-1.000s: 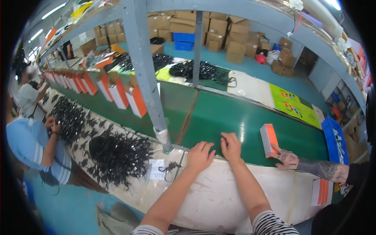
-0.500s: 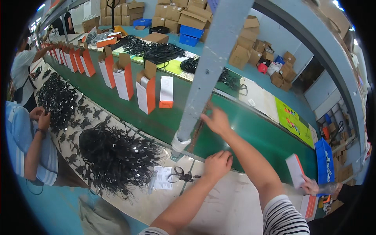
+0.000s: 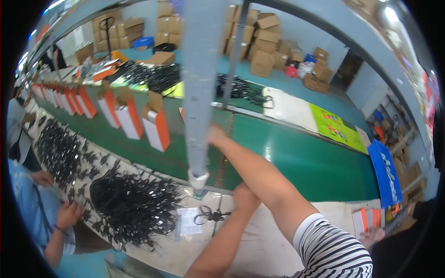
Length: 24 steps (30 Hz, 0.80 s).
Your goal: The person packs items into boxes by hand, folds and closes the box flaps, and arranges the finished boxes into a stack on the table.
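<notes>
The right hand [image 3: 216, 135] reaches far across the smooth green belt [image 3: 301, 157] toward the nearest white-and-orange carton [image 3: 156, 125], an upright box with its flap open, standing on the belt's far-left stretch. A grey metal post [image 3: 200, 92] hides the fingers, so whether that grip is open or closed cannot be told. The left hand [image 3: 245, 197] rests on the pale table [image 3: 259, 241] at its belt-side edge, fingers curled loosely together, holding nothing visible. Half a second ago the right hand was short of the post — now it is behind it, and the cartons have come nearer. A tangled heap of black cables [image 3: 132, 206] lies left; small scissors [image 3: 211, 215] lie by the left hand.
</notes>
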Motion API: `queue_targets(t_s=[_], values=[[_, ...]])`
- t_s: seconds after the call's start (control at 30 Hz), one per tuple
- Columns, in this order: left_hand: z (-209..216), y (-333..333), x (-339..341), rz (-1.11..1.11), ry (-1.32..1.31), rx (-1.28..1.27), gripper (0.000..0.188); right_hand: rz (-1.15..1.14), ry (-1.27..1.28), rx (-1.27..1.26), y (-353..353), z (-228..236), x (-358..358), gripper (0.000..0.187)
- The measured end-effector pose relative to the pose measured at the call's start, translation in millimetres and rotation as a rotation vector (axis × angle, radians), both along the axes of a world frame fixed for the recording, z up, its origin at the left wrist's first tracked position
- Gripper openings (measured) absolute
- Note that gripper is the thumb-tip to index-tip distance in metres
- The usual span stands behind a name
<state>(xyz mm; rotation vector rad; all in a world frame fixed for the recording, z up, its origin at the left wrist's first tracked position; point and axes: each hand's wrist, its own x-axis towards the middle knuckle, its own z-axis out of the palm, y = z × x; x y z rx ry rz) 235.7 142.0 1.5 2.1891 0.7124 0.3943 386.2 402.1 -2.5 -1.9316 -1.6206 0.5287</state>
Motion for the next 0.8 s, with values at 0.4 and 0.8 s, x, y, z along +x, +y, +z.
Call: queue_targets(t_s=[0.4,0.8], values=[[2.4,-22.6,-12.0,-0.119,-0.731,0.542,0.079,-0.415,1.604,0.136,-423.4,43.1,-12.1,0.048],[82.3,-72.7,-29.3,-0.083,-0.702,-0.135,0.038,-0.129,0.762,0.361,-492.2,93.3,-94.5,0.086]])
